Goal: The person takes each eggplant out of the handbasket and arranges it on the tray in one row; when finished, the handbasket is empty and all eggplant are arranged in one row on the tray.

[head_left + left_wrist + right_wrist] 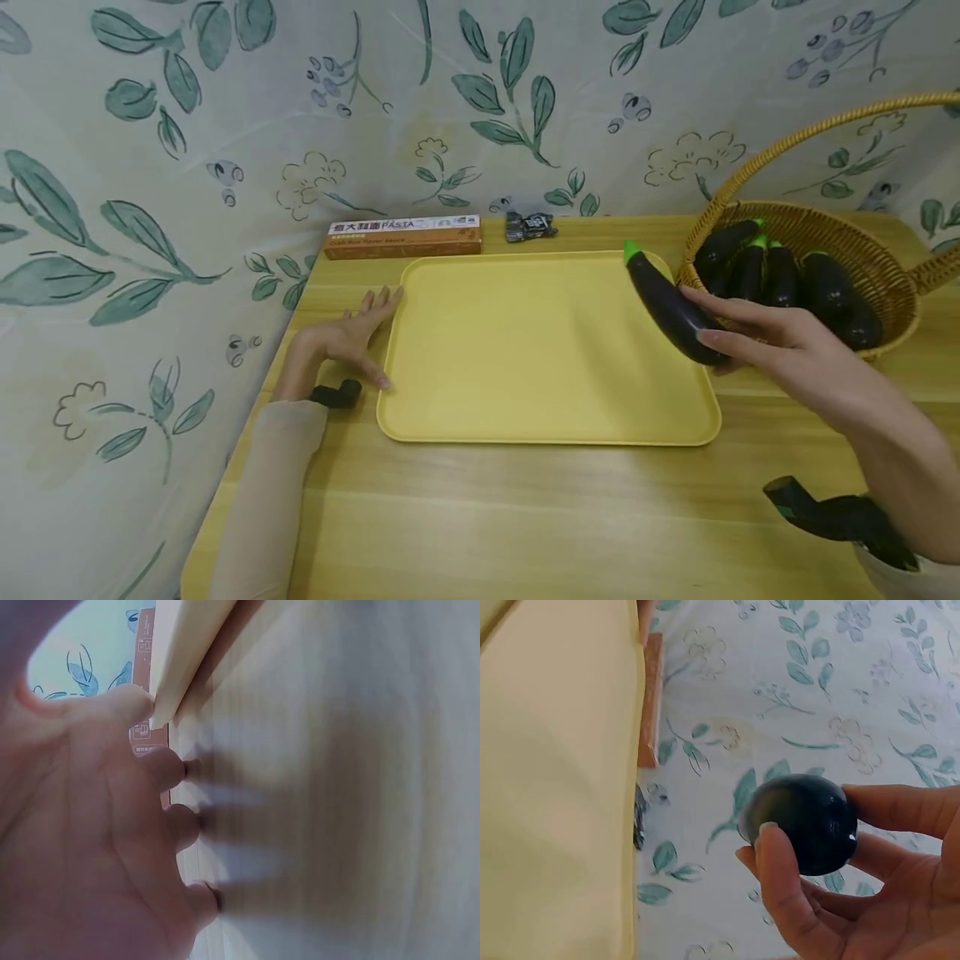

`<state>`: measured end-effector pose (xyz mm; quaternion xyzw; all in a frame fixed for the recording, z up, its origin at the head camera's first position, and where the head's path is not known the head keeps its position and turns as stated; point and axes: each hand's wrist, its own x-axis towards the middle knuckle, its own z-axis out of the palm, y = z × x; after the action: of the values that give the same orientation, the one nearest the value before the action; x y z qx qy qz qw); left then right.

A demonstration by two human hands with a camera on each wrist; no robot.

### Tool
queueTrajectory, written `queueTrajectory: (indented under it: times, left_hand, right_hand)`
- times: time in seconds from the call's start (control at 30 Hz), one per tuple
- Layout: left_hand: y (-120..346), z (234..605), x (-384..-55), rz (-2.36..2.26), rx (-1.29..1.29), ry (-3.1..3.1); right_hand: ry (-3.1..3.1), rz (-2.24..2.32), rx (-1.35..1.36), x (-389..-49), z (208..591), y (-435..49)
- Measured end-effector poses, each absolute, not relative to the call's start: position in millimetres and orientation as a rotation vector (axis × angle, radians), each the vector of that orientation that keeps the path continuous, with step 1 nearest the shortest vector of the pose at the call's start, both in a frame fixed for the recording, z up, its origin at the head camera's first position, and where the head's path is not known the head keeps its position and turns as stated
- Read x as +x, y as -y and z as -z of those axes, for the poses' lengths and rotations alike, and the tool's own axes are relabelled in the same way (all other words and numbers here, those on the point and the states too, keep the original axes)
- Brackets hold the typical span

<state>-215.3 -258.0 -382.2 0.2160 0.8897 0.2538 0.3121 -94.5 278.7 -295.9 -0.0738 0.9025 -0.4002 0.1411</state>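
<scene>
My right hand (795,350) grips a dark purple eggplant (671,308) by its thick end, its green tip slanting up and left over the right side of the yellow tray (525,350). In the right wrist view the eggplant's rounded end (802,825) shows between thumb and fingers. My left hand (341,337) has its fingers spread and touches the tray's left edge. From the left wrist, the fingertips (184,829) rest near the wooden table beside the tray's rim (191,652). Several more eggplants (780,275) lie in the wicker basket (885,250), just behind the right hand.
A pasta box (405,237) lies behind the tray's left part, with a small black packet (530,226) to its right. The basket's tall handle (795,137) arches above it at the right. A leaf-patterned cloth (420,108) hangs behind the wooden table (525,517).
</scene>
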Motion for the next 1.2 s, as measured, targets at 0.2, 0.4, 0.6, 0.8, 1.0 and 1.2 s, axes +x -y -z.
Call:
queueTrajectory:
  times: [0.2, 0.4, 0.6, 0.8, 1.0, 1.2]
  left_hand:
    - [256.4, 382.3, -216.3, -0.662, 0.56, -2.352]
    - [256.6, 385.4, -218.3, -0.659, 0.58, -2.359]
    - [258.3, 385.6, -217.2, -0.674, 0.573, -2.362]
    - [258.5, 386.8, -216.9, -0.677, 0.568, -2.367]
    - [258.8, 387.5, -216.9, -0.675, 0.562, -2.374]
    - [259.7, 387.3, -216.0, -0.684, 0.551, -2.374]
  right_hand:
    - [-2.454, 1.315, -0.357, -124.9, 299.7, -200.8]
    - [-2.345, 1.408, -0.35, -155.2, 315.2, -128.6]
    - [-2.288, 1.487, -0.267, -173.3, 337.8, -67.7]
    - [-2.303, 1.489, -0.203, -187.2, 357.2, -28.9]
    - [-2.335, 1.453, -0.219, -194.8, 367.3, -8.7]
    - [-2.385, 1.412, -0.228, -198.7, 371.0, 6.9]
